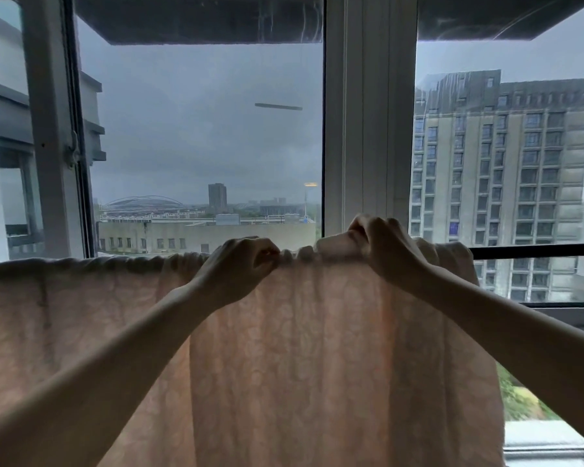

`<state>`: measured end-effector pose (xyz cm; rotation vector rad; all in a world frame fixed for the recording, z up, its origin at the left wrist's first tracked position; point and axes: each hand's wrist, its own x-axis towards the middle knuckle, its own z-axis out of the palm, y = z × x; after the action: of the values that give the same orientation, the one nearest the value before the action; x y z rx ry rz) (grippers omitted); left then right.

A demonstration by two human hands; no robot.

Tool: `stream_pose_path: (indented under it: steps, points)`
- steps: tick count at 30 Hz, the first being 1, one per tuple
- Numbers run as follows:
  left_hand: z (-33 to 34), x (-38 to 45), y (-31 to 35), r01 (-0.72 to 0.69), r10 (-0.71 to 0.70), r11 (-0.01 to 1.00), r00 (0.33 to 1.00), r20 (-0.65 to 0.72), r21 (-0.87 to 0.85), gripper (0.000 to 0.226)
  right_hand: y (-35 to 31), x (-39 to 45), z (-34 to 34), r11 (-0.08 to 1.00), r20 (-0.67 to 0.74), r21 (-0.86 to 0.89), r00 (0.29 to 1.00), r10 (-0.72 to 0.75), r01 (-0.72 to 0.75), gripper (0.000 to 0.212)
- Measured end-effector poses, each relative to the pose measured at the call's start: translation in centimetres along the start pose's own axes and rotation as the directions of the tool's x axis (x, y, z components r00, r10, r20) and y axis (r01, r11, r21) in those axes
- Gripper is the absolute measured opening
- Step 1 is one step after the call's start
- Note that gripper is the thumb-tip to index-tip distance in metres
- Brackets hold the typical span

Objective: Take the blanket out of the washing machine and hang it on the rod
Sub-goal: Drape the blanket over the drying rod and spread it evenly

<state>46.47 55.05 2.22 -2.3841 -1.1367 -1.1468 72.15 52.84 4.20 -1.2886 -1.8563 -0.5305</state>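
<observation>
Pale peach blanket with faint floral pattern [317, 365] hangs in front of the window, draped over something along its top edge. Rod itself hidden under the fabric, can't confirm it directly. Top edge runs from the left frame border across to just right of centre, bunched and wrinkled along the fold. Cloth falls straight down, fills most of the lower frame.

Left hand [240, 267]: fingers curled, pinching the gathered top edge near centre. Gripping blanket.

Right hand [385, 247]: slightly higher, fingers curled around a raised bunch of fabric at the top edge, just right of the left hand. Gripping blanket too. Hands close together, not touching.

Both forearms bare, reaching up and forward from the bottom corners.

Behind: white window frame post [364, 129] between two glass panes. Black horizontal railing bar [536, 251] to the right, at about the blanket's top-edge height, running out from behind the cloth. Outside: grey overcast sky, tall multi-storey grey building [503, 180] on the right, low beige building [199, 234] at centre.
</observation>
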Motion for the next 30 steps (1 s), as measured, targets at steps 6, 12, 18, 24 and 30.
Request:
stream_pose_path:
  steps: [6,12,18,24,30]
  points:
    - [-0.4,0.0,0.1,0.016,-0.021,0.996,0.998,-0.055,-0.088,0.019,-5.4,2.1,3.3,0.985,-0.019,0.163,0.998,-0.059,0.061,0.012]
    - [-1.2,-0.7,-1.0,0.096,-0.102,0.993,0.991,-0.091,-0.063,0.014,-4.8,1.6,2.0,0.966,0.068,0.221,0.986,-0.150,0.132,0.010]
    - [-1.5,-0.2,-1.2,0.160,-0.163,0.986,0.978,-0.130,-0.036,0.009,-0.7,-0.8,0.3,0.990,0.188,0.127,0.979,-0.083,0.059,0.013]
    - [0.9,1.0,2.4,0.037,-0.043,0.993,0.997,-0.058,-0.108,0.015,-1.3,-0.6,0.9,0.995,0.054,0.064,0.995,-0.081,0.077,0.008]
    - [0.7,1.4,1.0,0.069,-0.083,0.982,0.994,-0.076,-0.175,0.016,1.9,-0.2,0.2,0.990,-0.007,-0.041,0.991,0.132,-0.132,0.011]
